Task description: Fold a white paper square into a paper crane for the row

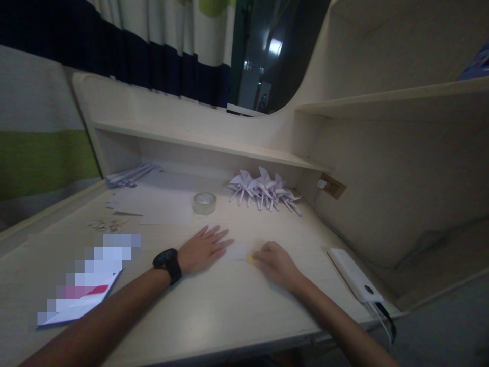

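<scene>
Rest the left hand (pixel 203 251) palm down on the pale desk (pixel 217 321), fingers spread, with thumb and forefinger reaching the left end of 1 small white paper (pixel 237 251). Have that paper lying flat about midway between the desk's left and right edges, nearer the front edge than the back. Bend the right hand (pixel 278 264) at its right end, thumb and fingers closed on 1 small yellow item (pixel 251 258). Cannot make out the item's kind, nor, through the blur, any contact with the paper. Hold the 2 hands apart, on opposite sides of the paper. Wear 1 black watch (pixel 168 263) on the left wrist.

See 1 roll of clear tape (pixel 204 205) lying flat beyond the left fingertips, toward the back edge. Find white pinwheels (pixel 263 183) bunched near the back right corner, thin white paper strips (pixel 133 176) in the back left corner, and large white sheets (pixel 164 196) just in front of those. Notice small scattered bits (pixel 109 225) near the left edge, too small to name. See 1 white block (pixel 351 272) with cables near the front right corner.
</scene>
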Demonstrator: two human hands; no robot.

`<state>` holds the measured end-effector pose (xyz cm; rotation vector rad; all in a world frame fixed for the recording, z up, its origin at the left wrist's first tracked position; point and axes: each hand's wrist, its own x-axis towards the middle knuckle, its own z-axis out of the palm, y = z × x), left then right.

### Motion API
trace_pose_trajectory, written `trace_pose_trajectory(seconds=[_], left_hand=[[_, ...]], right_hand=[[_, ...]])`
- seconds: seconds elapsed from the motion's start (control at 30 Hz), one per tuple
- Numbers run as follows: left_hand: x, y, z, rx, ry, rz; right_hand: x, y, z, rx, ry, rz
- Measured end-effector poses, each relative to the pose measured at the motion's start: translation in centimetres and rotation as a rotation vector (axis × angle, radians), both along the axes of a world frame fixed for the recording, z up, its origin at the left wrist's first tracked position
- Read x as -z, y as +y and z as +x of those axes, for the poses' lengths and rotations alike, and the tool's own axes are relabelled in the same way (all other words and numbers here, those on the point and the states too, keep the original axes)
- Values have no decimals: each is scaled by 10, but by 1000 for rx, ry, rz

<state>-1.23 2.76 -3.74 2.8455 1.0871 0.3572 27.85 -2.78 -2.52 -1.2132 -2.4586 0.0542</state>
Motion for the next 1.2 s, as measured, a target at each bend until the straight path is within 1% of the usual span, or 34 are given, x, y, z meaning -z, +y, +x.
trace_pose_trajectory(seconds=[0.2, 0.47, 0.67, 0.93, 1.2], left_hand=[[0, 0, 0, 0, 14, 15], [-1, 0, 0, 1, 45, 17], [-1, 0, -1, 9, 34, 6], [1, 2, -1, 7, 26, 11], [1, 1, -1, 13, 30, 33]], right_hand=[[1, 3, 0, -30, -8, 6], [4, -5, 2, -33, 27, 12], [3, -5, 1, -23, 16, 25], [5, -5, 1, 5, 17, 32], [3, -1, -3, -35, 14, 45]])
